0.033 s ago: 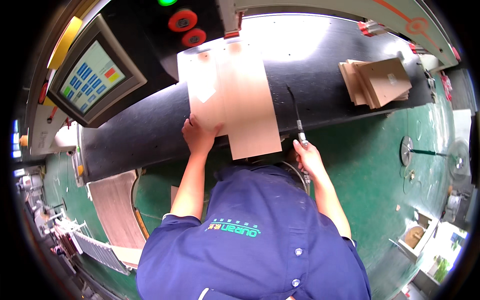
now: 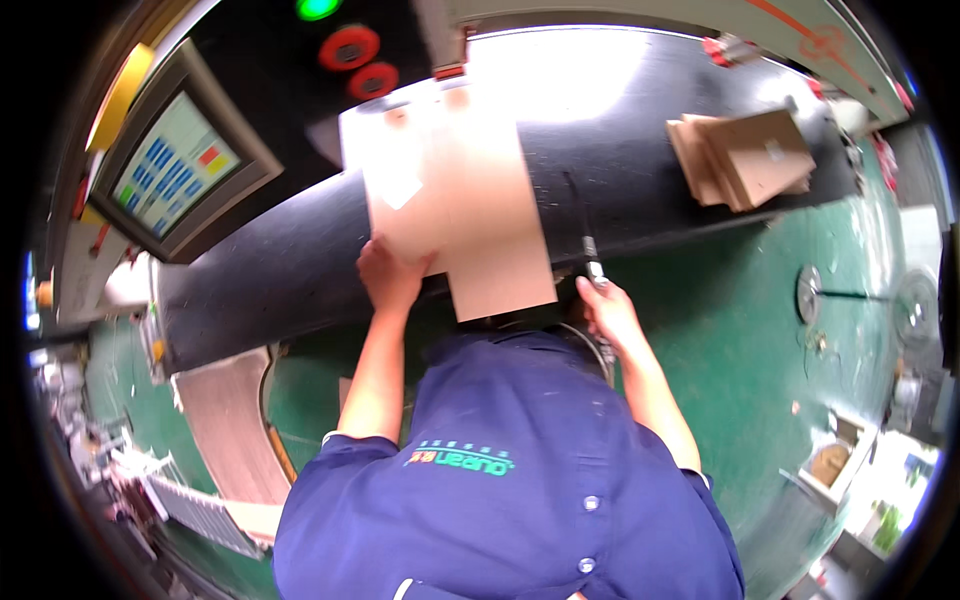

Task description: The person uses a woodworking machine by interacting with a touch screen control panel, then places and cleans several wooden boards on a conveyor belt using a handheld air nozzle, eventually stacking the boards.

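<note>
Two light wood-coloured boards lie side by side on the black machine table, jutting toward me. The left board is the shorter at its near end and has a white label. Its near left corner is under my left hand, with the fingers along the side and the thumb at the near edge. The right board reaches past the table's front edge. My right hand is closed round an air blow gun. The gun's long thin dark nozzle points away over the table, right of the boards.
A stack of smaller boards sits at the table's right end. A touch screen and red buttons are on the machine at the upper left. A curved brown panel stands at the lower left. Green floor lies before the table.
The whole view has shifted slightly left and blurred a little. Both hands keep about the same places relative to the boards and table.
</note>
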{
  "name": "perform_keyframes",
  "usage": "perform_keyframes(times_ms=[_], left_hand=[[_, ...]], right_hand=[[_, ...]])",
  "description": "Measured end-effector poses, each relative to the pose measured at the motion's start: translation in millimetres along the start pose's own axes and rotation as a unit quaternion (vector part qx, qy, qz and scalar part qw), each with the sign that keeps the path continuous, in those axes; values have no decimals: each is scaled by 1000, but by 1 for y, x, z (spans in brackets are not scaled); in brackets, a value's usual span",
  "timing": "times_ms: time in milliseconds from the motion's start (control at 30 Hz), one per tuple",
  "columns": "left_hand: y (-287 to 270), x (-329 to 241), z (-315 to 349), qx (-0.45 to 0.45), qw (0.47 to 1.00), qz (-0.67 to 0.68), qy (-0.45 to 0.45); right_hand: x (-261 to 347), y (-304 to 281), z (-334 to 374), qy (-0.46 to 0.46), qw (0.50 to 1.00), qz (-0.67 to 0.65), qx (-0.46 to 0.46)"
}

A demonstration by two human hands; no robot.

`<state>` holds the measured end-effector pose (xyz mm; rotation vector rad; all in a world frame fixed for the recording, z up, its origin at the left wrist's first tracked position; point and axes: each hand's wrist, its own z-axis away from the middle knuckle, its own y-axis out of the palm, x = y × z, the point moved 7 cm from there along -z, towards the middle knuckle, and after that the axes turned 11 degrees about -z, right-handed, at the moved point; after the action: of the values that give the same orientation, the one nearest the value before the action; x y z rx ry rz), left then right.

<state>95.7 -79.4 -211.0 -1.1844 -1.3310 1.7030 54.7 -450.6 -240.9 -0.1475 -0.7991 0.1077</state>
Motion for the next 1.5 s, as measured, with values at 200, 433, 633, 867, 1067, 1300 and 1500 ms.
perform_keyframes(times_ms=[200,433,633,867,1067,1300,1500], left_hand=[[28,38,-3,-77,993,-54,-67],[8,9,-5,-3,988,-78,-133],[55,76,-50,116,953,260,-106],[43,81,-41,141,835,506,-163],[23,60,-17,122,821,541,-134],[44,3,12,192,752,618,-120],[77,-33,14,224,746,620,-97]], right_hand=[[6,26,-25,-37,992,117,-7],[6,34,-25,-53,994,93,15],[13,50,-21,-61,994,77,50],[3,46,-25,-82,995,26,59],[-10,32,-30,-100,993,-58,35],[-8,13,-31,-76,994,-74,-11],[-9,-3,-31,-89,985,-149,2]])
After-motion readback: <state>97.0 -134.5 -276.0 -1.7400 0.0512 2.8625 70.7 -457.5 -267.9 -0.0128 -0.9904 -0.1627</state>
